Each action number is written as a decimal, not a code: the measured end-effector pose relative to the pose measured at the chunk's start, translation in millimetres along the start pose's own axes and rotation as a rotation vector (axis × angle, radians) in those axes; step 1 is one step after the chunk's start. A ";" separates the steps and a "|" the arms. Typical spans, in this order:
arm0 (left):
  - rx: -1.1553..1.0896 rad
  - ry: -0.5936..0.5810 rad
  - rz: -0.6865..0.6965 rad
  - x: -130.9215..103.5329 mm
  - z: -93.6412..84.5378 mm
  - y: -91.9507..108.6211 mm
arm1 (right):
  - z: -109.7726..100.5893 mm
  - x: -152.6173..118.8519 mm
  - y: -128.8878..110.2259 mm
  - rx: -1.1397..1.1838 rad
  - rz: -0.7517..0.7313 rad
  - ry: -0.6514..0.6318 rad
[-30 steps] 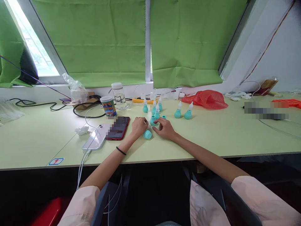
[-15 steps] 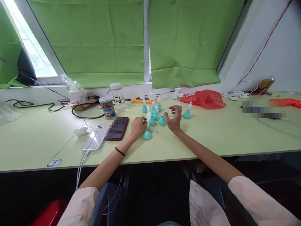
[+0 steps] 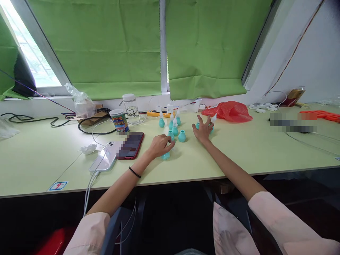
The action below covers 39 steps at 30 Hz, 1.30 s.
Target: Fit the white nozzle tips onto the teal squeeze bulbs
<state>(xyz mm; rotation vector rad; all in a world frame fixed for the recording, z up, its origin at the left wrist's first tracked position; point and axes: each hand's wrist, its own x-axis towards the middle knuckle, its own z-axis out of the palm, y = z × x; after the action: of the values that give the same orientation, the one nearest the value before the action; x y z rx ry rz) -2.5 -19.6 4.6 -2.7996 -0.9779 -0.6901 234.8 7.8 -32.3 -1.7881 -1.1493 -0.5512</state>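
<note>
Your left hand [image 3: 158,145] rested on the pale green counter [image 3: 239,152], fingers loosely curled over a teal bulb [image 3: 165,156] lying on its side, touching it rather than clearly gripping it. Your right hand [image 3: 203,129] reached farther out, fingers spread open, at two teal bulbs with white tips [image 3: 211,124] near a red plastic bag [image 3: 230,110]; whether it touched them could not be told. Between your hands stood a capless teal bulb [image 3: 182,136], and just behind it a cluster of capped bulbs [image 3: 172,124]. To your left lay a red phone [image 3: 130,145] beside a white phone [image 3: 105,159] on a cable, with a printed can [image 3: 119,120] and a glass jar [image 3: 130,108] behind them.
</note>
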 end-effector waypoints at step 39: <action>-0.142 0.263 -0.137 -1.1 2.0 3.6 | -37.4 -35.9 -49.7 0.357 -0.575 -0.117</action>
<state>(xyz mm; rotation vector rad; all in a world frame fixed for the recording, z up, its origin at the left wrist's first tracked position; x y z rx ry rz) -0.3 -22.6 2.6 -2.6795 -1.1143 -1.1543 178.1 -34.2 -18.5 -1.1895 -1.7392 -0.5296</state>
